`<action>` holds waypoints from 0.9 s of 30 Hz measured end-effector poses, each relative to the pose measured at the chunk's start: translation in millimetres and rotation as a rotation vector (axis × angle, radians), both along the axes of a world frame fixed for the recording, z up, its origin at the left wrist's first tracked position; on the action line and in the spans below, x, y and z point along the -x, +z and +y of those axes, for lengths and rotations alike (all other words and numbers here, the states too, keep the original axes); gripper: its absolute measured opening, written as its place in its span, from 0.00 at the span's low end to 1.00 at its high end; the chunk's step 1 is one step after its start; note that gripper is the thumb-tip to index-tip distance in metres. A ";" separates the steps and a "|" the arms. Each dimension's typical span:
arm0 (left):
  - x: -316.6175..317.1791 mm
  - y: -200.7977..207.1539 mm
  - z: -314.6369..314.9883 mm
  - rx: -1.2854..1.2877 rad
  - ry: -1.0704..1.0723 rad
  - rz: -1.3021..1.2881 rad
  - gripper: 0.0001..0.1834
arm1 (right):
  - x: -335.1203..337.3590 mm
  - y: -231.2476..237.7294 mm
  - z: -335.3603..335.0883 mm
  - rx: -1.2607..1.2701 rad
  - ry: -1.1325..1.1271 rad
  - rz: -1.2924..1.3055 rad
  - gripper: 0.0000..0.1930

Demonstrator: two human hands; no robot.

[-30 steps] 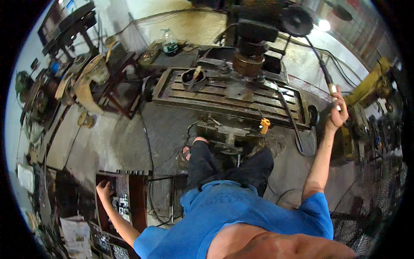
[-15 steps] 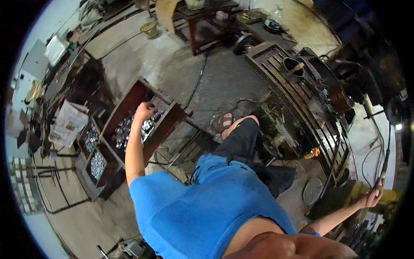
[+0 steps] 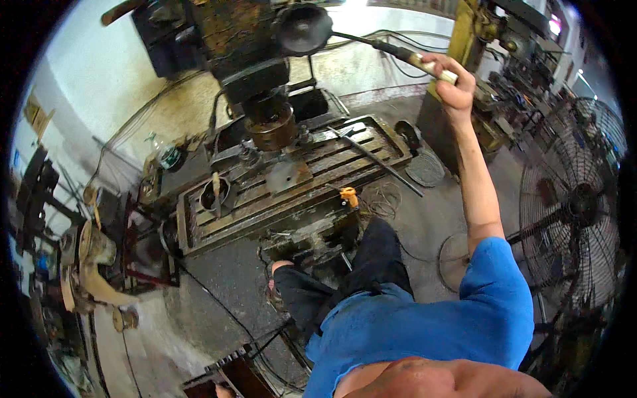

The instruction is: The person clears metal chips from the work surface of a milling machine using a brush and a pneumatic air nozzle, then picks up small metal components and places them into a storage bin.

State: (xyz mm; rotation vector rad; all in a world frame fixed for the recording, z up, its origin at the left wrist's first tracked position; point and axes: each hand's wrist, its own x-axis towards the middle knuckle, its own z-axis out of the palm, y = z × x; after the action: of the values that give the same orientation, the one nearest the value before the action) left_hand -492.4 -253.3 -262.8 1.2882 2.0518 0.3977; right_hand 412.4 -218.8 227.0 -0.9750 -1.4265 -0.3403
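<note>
My right hand [image 3: 454, 86] is wrapped round the pale end of a long lever [image 3: 405, 56], my arm stretched out to the right. That lever runs from the dark round hub of a drilling or milling machine [image 3: 242, 40]. Under its head, a round brownish spindle part [image 3: 271, 126] stands over a flat metal piece [image 3: 288, 176] on the slotted machine table [image 3: 345, 159]. My left hand [image 3: 224, 392] shows only as a sliver at the bottom edge, by the dark wooden box [image 3: 235, 371]; its fingers are out of sight, and so is whatever it touches.
A dark pot with a brush [image 3: 215, 196] sits on the table's left part; a metal bar [image 3: 378, 162] lies across its right. An orange-yellow fitting [image 3: 348, 197] is at the front edge. A large caged fan [image 3: 577, 202] stands at right. A cable [image 3: 212, 292] crosses the floor.
My view has swung right from the box of metal parts to the machine. My right hand stays on the lever; my left hand, earlier over the box, is now almost out of view.
</note>
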 end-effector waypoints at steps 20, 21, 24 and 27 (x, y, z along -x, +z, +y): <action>-22.7 30.5 -49.8 0.231 -0.222 0.728 0.17 | 36.9 -72.0 -48.3 0.102 -0.032 0.078 0.21; -25.9 34.1 -49.3 0.231 -0.216 0.720 0.17 | 42.7 -107.6 -50.6 0.278 0.087 0.112 0.22; -32.6 56.3 -54.9 0.188 -0.145 0.698 0.15 | 49.3 -230.4 -28.6 0.884 0.288 0.577 0.19; -91.9 124.0 -50.0 0.148 0.039 0.766 0.15 | 26.4 -329.9 1.4 1.155 0.036 0.442 0.18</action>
State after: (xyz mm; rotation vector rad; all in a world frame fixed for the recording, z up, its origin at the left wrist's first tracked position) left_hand -400.6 -303.4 -138.7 1.4459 2.6606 -0.2856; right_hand 386.0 -217.4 -102.9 -1.7868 -1.1655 0.7918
